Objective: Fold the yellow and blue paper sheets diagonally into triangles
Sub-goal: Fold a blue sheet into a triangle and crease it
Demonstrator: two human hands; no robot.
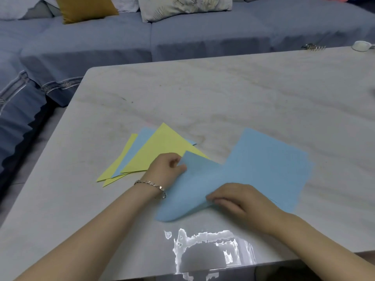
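A blue paper sheet (263, 171) is spread on the pale marble-patterned table (203, 94), near its front edge. One corner of the sheet is lifted and curled over towards the left, so that a rounded, not yet flattened bend is seen at the near side. This raised corner is pinched by the left hand (168, 169), on whose wrist a metal bracelet (151, 184) is worn. The curled part is pressed down by the right hand (233, 201), its fingers held together and flat. Just to the left, folded triangles (160, 151), yellow and blue, are stacked. A blue sofa (182, 37) is seen behind. No writing can be read.
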